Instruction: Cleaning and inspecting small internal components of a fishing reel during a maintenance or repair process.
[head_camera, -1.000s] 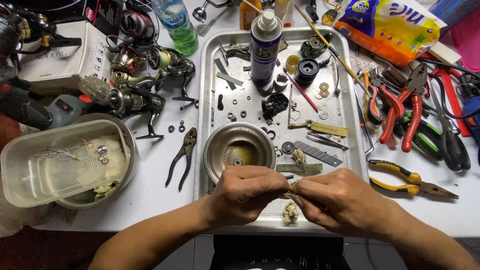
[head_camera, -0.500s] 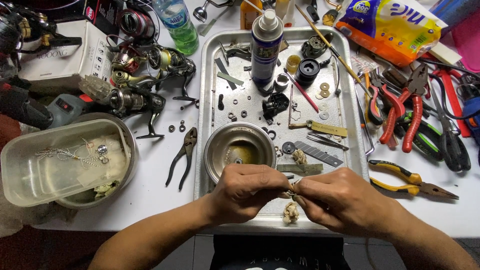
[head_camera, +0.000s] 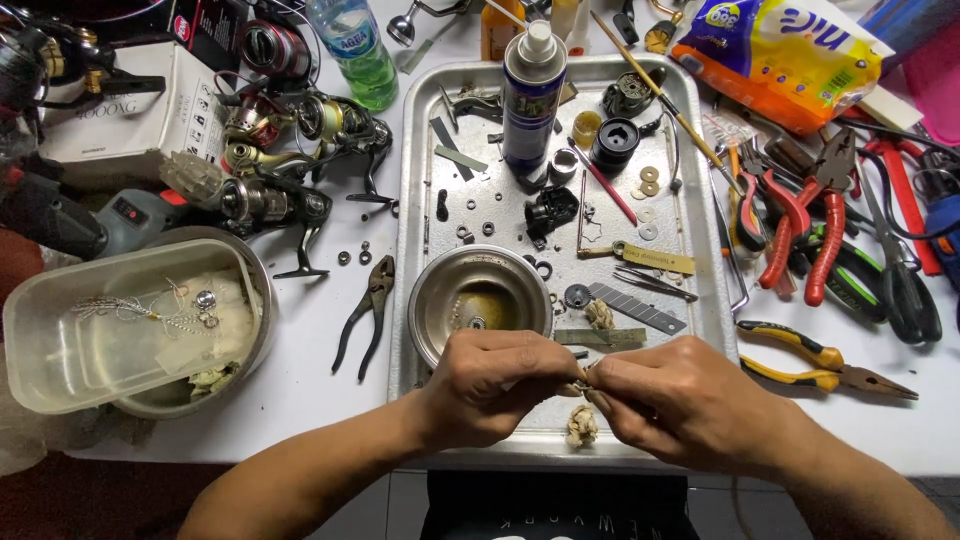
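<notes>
Hands stay almost where they were a second ago: left hand (head_camera: 495, 385) and right hand (head_camera: 680, 400) both pinch a small metal part (head_camera: 583, 378) over the near edge of the tray (head_camera: 415, 200), just near the steel bowl (head_camera: 478, 295); work continues unchanged.

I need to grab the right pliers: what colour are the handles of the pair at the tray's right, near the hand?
Yellow and black handles on those pliers, clearest in the head view.

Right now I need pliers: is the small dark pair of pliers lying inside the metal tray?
No, the small dark pliers lie on the white table left of the metal tray.
</notes>
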